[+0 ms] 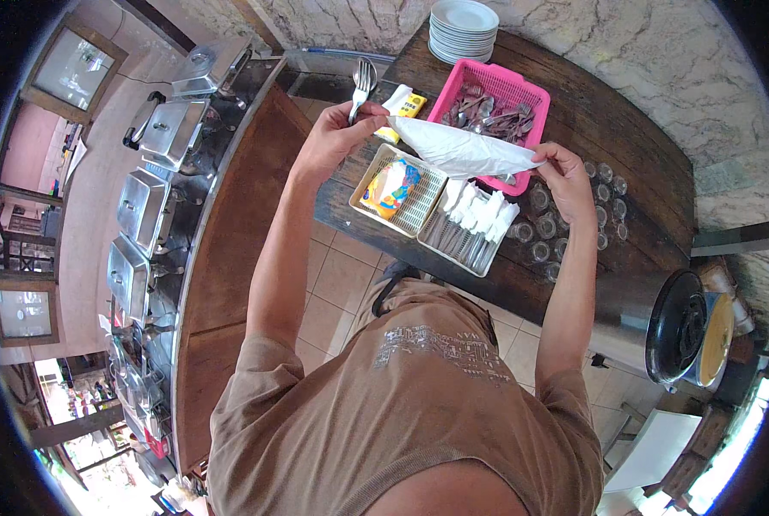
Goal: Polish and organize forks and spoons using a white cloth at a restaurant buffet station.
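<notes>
My left hand (342, 138) grips a metal fork (362, 87) and a spoon (373, 74) by their handles, tips up. The same hand pinches one end of a white paper napkin (462, 148). At the napkin's other end, my right hand (564, 180) holds a corner, so the napkin spans between both hands. Behind it stands a pink plastic basket (533, 93) with loose spoons and forks (481, 113). Nearer me, a cream basket (452, 258) holds rows of cutlery with napkin-wrapped ends (478, 206). Beside it, another cream basket (426, 206) contains a colourful plastic packet (391, 190).
A yellow tissue pack (410, 106) lies behind my left hand. Stacked white plates (463, 32) stand at the wooden table's (649, 168) far edge. Several glasses (546, 226) are near my right forearm. Chafing dishes (175, 129) line the counter at left. A black round lid (676, 326) is at right.
</notes>
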Demonstrator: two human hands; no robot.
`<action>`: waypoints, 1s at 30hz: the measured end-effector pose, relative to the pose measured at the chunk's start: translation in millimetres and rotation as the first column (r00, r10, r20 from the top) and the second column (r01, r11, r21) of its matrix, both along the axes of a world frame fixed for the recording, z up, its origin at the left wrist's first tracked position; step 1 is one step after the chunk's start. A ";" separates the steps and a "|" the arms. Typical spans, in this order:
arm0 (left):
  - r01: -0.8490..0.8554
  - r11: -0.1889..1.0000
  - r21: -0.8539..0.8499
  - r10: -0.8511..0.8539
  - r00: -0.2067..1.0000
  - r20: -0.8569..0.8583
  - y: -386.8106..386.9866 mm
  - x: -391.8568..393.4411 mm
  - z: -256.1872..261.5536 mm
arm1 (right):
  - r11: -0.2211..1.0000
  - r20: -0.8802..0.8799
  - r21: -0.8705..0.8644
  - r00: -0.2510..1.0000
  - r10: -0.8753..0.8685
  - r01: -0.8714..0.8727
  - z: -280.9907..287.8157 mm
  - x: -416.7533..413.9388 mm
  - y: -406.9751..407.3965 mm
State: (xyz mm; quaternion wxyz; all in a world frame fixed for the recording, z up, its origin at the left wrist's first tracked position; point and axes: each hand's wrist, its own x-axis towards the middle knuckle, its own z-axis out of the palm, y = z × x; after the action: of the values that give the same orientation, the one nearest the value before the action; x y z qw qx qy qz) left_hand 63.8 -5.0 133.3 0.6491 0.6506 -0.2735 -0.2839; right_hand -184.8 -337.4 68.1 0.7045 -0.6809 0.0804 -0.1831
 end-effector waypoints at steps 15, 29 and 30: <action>-0.186 0.983 0.002 0.181 0.963 0.201 -17.4 -3.8 -11.0 | 0.983 -0.105 -0.184 0.994 -0.001 -0.019 11.4 -3.3 12.0; -0.036 0.993 0.115 0.009 0.974 0.226 -13.6 -2.4 -10.9 | 0.988 -0.044 -0.150 0.999 0.018 -0.024 -4.5 -11.5 12.5; -0.032 0.996 0.080 0.014 0.976 0.216 -14.9 -3.5 -11.2 | 0.986 -0.043 -0.169 0.999 0.005 -0.012 -6.0 -11.7 12.4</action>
State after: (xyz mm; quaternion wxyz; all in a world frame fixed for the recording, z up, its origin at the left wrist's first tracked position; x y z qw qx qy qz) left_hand 60.3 -19.8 122.0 0.5912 0.7072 -0.3224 -0.2153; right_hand -196.5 -325.0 62.2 0.6431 -0.7423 0.0766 -0.1717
